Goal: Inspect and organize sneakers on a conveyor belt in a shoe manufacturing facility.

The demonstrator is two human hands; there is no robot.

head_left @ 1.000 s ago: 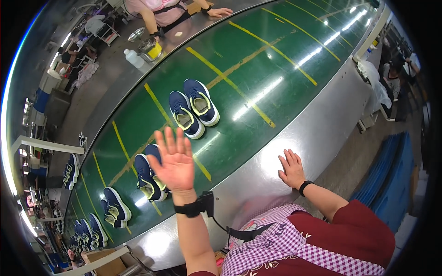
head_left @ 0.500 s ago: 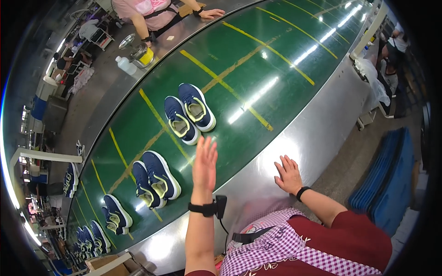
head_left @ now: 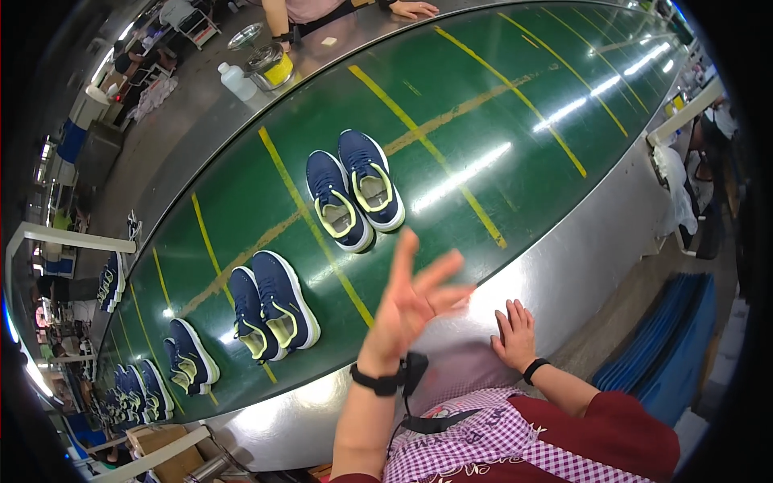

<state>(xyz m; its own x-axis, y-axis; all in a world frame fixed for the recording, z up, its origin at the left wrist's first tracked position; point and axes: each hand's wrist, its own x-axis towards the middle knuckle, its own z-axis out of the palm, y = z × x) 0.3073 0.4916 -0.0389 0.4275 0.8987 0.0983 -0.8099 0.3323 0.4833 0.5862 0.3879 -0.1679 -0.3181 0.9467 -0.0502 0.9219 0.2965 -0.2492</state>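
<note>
My left hand (head_left: 411, 302) is raised over the near edge of a green conveyor belt (head_left: 451, 233), its fingers spread and empty. Just beyond its fingertips stands a pair of navy blue sneakers (head_left: 366, 173) with lime linings and white soles; a gap shows between hand and shoes. A second pair of the same sneakers (head_left: 286, 302) sits further left on the belt. On the metal ledge (head_left: 555, 258) along the belt, my right hand (head_left: 515, 334) rests with fingers extended, holding nothing. Dark bands circle both wrists, and a small black box is fixed to the left one.
More sneakers (head_left: 193, 354) line the belt toward the lower left. Across it, a person's hand (head_left: 415, 9) rests beside the far edge, near a white bottle (head_left: 237, 81) and a metal-lidded container (head_left: 272, 68). Blue panels (head_left: 656, 334) stand at the right.
My left hand has turned and spread its fingers, shifting right in the picture. The nearest pair of sneakers also appears further right and up. My right hand stays on the ledge.
</note>
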